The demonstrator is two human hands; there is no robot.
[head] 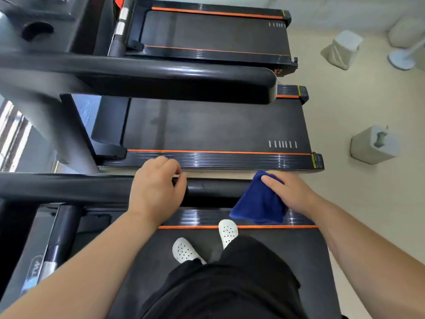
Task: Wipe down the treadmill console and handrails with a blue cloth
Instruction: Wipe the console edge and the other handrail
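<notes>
**Q:** ok so what does the gear look like here?

**A:** Biggest thing is the treadmill (276, 261) the person stands on: black belt, with an orange stripe along its far side rail. Its glossy black handrail (216, 192) runs left to right across the middle of the shot. The blue cloth (259, 201) is deep blue and soft-looking. It's bunched over the right end of that rail, with a loose corner hanging down on the near side.

**Q:** and the hands?

**A:** The left hand (156, 189) is on the rail, left of the cloth, fingers curled together over its far side. The right hand (292, 194) grips the cloth against the rail with the thumb lying flat on top.

**Q:** anything you can't make out?

**A:** Yeah, a few things. The rail's right tip is buried under the cloth, and its left part runs out of frame. The right hand's other fingers are tucked behind the fabric, so I can't tell how they sit. Black trousers cover the heels of the white perforated clogs (227, 231). The brand lettering on the left upright is too blurry to read.
</notes>
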